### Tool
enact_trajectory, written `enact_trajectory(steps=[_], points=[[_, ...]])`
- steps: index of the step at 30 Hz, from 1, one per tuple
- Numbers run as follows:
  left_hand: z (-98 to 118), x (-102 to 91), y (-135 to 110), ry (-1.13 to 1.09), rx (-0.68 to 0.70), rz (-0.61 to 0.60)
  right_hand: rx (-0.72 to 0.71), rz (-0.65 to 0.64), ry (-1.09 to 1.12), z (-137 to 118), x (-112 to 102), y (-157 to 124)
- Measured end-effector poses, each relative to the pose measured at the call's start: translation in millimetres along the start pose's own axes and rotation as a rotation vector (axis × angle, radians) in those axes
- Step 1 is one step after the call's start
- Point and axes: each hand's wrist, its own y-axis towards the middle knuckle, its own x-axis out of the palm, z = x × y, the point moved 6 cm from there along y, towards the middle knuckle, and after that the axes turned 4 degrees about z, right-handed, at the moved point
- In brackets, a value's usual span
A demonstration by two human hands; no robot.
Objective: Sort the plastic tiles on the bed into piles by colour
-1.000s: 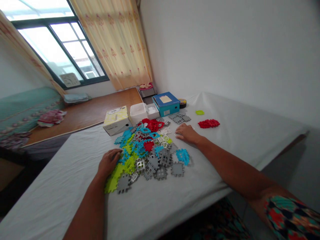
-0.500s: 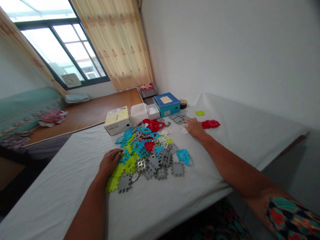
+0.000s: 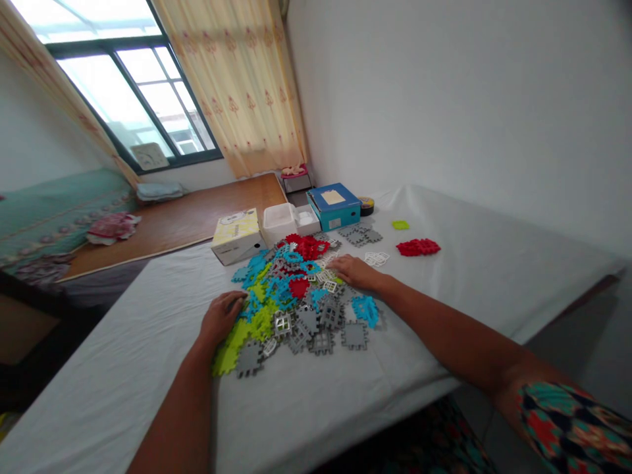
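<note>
A heap of interlocking plastic tiles lies on the cloth-covered table, with green tiles (image 3: pixel 230 349), blue tiles (image 3: pixel 280 291), red tiles (image 3: pixel 312 247) and grey tiles (image 3: pixel 307 320) mixed together. My left hand (image 3: pixel 223 317) rests at the heap's left edge, fingers loosely bent beside the green and blue tiles, holding nothing visible. Over the heap's right side, my right hand (image 3: pixel 356 271) reaches with outstretched fingers to the small white window-frame pieces (image 3: pixel 326 276); its fingertips touch among them. A separate group of white window-frame pieces (image 3: pixel 376 259) lies just beyond that hand.
To the right sit a red tile stack (image 3: pixel 418 247) and a green tile (image 3: pixel 400 225). Grey tiles (image 3: pixel 360 234) lie before a blue box (image 3: pixel 334 205). A yellow box (image 3: pixel 239 236), a white container (image 3: pixel 280 221) and a tape roll (image 3: pixel 366 206) stand at the back.
My right hand has moved left, from beside the red stack to the white pieces in the heap. White pieces it partly covered now show on the cloth. My left hand stays put.
</note>
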Motion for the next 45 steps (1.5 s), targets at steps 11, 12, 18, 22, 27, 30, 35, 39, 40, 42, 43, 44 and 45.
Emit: enact_trajectory(steps=[11,12,18,22,27,30,35,39,40,42,43,44,45], points=[[18.8,-4.1,-6.5,-0.019,-0.009,0.021,0.171,0.135,0.267,25.1,-11.8,-18.8],[18.5,-3.6,-6.5,-0.018,-0.005,0.019,0.191,0.133,0.277,25.7,-11.8,-18.0],[12.2,-0.1,-5.9,-0.019,-0.002,0.035,0.250,0.246,0.167,35.9,-36.8,-17.7],[11.0,0.7,-4.5,-0.034,0.001,0.027,0.412,0.307,0.039,80.4,-63.6,-38.6],[13.1,-2.0,-4.4,-0.035,-0.012,0.024,0.463,0.214,-0.154,111.5,-73.3,-57.1],[14.7,-3.6,-4.3,-0.037,-0.020,0.017,0.370,0.250,-0.111,87.7,-67.6,-47.8],[17.7,-5.8,-3.9,-0.041,-0.021,0.011,0.109,0.043,0.189,24.9,-29.4,-25.1],[19.8,-7.2,-3.7,-0.043,-0.024,0.011,0.086,-0.002,0.162,12.4,-16.4,-21.5],[20.3,-7.3,-3.8,-0.043,-0.024,0.007,0.102,0.003,0.152,13.6,-16.2,-21.4],[21.0,-7.5,-3.9,-0.044,-0.025,0.004,0.126,0.014,0.132,17.0,-18.3,-21.2],[21.3,-7.8,-3.9,-0.044,-0.025,0.005,0.132,0.026,0.123,19.2,-21.0,-21.1],[21.5,-8.1,-4.0,-0.043,-0.026,0.010,0.140,0.050,0.113,22.4,-25.1,-21.4],[21.6,-8.4,-4.1,-0.042,-0.026,0.013,0.154,0.088,0.103,26.9,-31.0,-22.2]])
